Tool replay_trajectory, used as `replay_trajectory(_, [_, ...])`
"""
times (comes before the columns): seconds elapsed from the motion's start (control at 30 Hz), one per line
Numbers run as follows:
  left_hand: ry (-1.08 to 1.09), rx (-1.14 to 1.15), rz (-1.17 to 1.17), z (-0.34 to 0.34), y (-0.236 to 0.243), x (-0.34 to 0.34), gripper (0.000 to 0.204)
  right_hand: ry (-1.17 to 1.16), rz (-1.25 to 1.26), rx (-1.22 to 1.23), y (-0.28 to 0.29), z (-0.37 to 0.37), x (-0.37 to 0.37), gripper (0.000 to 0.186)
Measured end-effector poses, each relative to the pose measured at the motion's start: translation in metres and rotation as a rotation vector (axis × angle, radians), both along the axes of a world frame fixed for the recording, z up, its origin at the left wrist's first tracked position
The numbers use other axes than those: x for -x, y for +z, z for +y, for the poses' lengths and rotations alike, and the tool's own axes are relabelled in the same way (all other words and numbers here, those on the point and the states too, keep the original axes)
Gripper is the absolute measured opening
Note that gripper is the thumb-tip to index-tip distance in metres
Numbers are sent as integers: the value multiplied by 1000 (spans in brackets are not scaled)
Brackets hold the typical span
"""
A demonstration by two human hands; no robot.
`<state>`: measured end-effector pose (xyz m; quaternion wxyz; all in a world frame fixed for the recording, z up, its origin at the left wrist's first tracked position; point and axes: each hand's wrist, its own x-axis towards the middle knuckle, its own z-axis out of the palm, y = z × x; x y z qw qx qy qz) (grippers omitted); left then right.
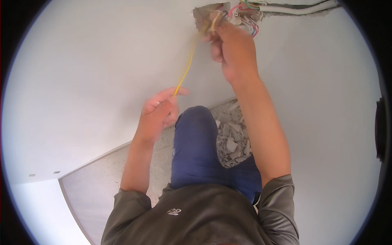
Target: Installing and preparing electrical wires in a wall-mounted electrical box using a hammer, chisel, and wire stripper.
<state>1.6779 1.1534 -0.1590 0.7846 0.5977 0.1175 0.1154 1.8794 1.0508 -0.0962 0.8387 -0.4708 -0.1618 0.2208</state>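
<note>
A thin yellow wire [189, 62] runs down from a rough hole [201, 15] in the pale wall. Its lower end is pinched in my left hand [155, 112], between thumb and forefinger, with the forefinger smeared by motion. At the hole, my right hand [237, 51] has its fingers bent around a pale yellowish wire [215, 21]. Those fingertips are blurred, so exactly what else they touch is unclear. Just right of them, loose red and blue wires [254, 29] stick out of a second broken opening.
A white conduit [300, 8] lies in a chased groove running right from the openings. Broken rubble [232, 139] covers the floor at the wall's foot, beside my bent knee [198, 122]. Two small slots [56, 172] show at the lower left. A dark object [380, 130] stands at the right rim.
</note>
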Motion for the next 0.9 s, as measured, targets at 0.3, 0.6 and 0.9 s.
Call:
replay_trajectory(0.3, [-99,-35,-3,-23,3,-7,39,130,90,6,3,-4,-13,20])
replay_trajectory(0.6, [-86,11,-30,-30,7,-7,37,267,159,-27,4,4,-25,17])
replay_trajectory(0.9, [-69,52,-44,-29,9,-3,34,197,-140,268,15,-13,-24,23])
